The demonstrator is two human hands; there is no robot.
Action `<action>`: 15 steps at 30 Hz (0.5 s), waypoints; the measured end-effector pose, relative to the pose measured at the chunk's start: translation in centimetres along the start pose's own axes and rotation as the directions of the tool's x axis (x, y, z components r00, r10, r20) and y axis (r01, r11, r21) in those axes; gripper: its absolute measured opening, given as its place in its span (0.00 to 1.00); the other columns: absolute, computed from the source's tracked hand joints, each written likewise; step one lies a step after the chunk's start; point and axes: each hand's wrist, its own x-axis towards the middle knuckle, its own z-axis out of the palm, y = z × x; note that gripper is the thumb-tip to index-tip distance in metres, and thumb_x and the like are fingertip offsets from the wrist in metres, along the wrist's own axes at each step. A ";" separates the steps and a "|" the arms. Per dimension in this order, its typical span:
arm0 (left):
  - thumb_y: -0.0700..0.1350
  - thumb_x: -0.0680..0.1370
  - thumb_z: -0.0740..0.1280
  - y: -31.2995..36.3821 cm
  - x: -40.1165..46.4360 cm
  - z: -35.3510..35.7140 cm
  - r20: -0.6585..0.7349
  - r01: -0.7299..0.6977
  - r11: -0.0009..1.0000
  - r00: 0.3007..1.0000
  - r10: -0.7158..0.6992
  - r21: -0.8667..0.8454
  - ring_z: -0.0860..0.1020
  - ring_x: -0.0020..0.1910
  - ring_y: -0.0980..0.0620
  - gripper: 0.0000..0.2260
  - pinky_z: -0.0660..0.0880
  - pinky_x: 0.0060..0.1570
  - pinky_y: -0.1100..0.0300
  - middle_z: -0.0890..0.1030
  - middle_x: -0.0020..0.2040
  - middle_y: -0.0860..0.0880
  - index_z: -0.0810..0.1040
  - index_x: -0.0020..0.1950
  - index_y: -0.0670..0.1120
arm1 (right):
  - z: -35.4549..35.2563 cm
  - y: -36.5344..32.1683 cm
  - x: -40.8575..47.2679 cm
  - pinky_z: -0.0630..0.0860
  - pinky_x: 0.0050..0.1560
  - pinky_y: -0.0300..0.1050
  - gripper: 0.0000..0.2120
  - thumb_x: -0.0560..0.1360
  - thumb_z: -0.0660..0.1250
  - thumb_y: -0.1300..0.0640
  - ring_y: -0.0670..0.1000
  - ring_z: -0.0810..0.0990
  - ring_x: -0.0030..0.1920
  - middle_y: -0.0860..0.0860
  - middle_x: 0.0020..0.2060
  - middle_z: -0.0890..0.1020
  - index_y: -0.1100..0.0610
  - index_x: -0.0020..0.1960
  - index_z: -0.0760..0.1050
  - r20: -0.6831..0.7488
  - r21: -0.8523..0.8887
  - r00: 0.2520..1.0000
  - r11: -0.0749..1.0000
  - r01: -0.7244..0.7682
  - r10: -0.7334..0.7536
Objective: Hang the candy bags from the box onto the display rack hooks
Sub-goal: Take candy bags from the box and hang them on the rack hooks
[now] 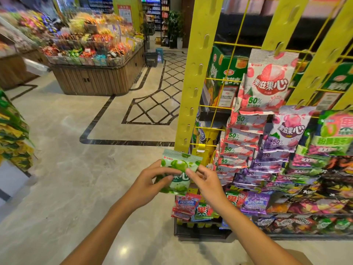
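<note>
1. Green candy bag (179, 174) sits upright between both hands, just in front of the yellow display rack (198, 73), at the foot of its left post.
2. Left hand (152, 183) has its grip clamped on the bag's left side, thumb across the front.
3. Right hand (205, 180) pinches the bag's right edge between thumb and fingers.
4. Pink candy bags (267, 81) and purple candy bags (286, 131) hang in overlapping columns on the rack to the right.

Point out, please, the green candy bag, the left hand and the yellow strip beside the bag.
green candy bag (180, 165): head view, upper printed front.
left hand (152, 180): head view, back of hand.
yellow strip (196, 73): head view, slotted face.
</note>
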 end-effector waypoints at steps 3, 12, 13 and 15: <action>0.40 0.79 0.68 -0.2 0.9 0.2 -0.145 0.017 0.987 0.989 -0.040 -0.161 0.76 0.66 0.53 0.10 0.79 0.58 0.56 0.79 0.62 0.53 0.84 0.58 0.48 | -1.3 0.5 -0.8 0.80 0.46 0.44 0.08 0.80 0.68 0.56 0.53 0.84 0.45 0.57 0.43 0.85 0.61 0.51 0.81 -0.029 -0.013 1.000 1.000 -0.009 0.008; 0.44 0.82 0.65 -2.0 7.8 1.8 -0.181 0.150 0.970 0.966 -0.184 -0.190 0.78 0.61 0.58 0.14 0.75 0.59 0.66 0.81 0.62 0.50 0.75 0.68 0.47 | -4.5 2.3 -2.6 0.63 0.33 0.33 0.19 0.81 0.67 0.56 0.41 0.63 0.28 0.42 0.25 0.64 0.55 0.35 0.63 -0.004 -0.198 0.998 0.979 -0.056 0.056; 0.44 0.82 0.65 -2.1 8.3 2.0 -0.157 0.147 0.975 0.972 -0.173 -0.167 0.79 0.60 0.57 0.12 0.75 0.60 0.64 0.82 0.60 0.50 0.77 0.66 0.48 | -4.6 2.4 -2.7 0.63 0.33 0.33 0.19 0.81 0.67 0.57 0.41 0.62 0.28 0.42 0.25 0.63 0.55 0.35 0.62 -0.001 -0.213 0.998 0.975 -0.056 0.057; 0.45 0.82 0.65 -2.3 9.0 2.4 -0.109 0.143 0.982 0.982 -0.157 -0.127 0.80 0.58 0.56 0.09 0.76 0.59 0.63 0.83 0.57 0.51 0.80 0.61 0.49 | -4.9 2.3 -2.7 0.64 0.34 0.34 0.19 0.81 0.66 0.57 0.41 0.62 0.28 0.42 0.25 0.63 0.56 0.35 0.62 0.004 -0.227 0.998 0.972 -0.060 0.062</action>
